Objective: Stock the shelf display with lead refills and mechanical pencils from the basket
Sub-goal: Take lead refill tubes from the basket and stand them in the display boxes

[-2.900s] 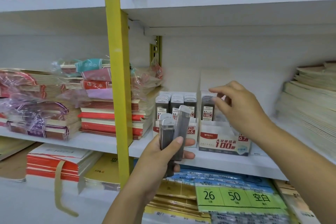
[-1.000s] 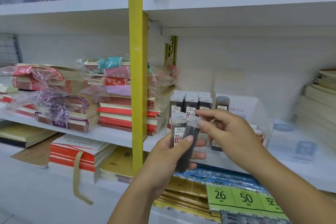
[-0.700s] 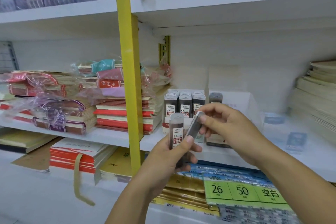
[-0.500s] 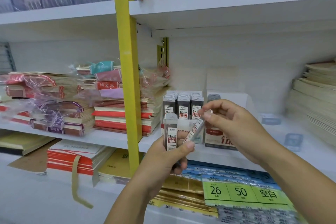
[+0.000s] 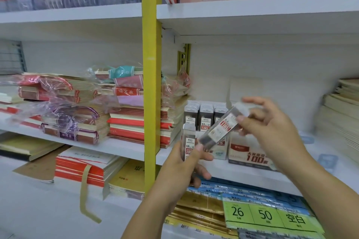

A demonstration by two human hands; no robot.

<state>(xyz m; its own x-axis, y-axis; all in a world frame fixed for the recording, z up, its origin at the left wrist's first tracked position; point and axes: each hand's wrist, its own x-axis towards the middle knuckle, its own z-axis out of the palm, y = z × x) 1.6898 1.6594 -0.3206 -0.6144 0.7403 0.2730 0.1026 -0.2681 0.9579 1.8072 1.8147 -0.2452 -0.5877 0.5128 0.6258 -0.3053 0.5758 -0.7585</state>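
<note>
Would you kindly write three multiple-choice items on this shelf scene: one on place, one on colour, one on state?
1. Where does the white cardboard display box of dark lead refills stand relative to the tall upright shelf post?
A. left of it
B. right of it, on the white shelf
C. on the level above

2. What colour is that post?
A. red
B. blue
C. yellow

3. How does the right hand hold its clear plastic refill case?
A. tilted
B. upright
C. lying flat

Key: 1 B, the box sits right of the post; 2 C, it is plainly yellow; 3 A, the case slants between the fingertips.
</note>
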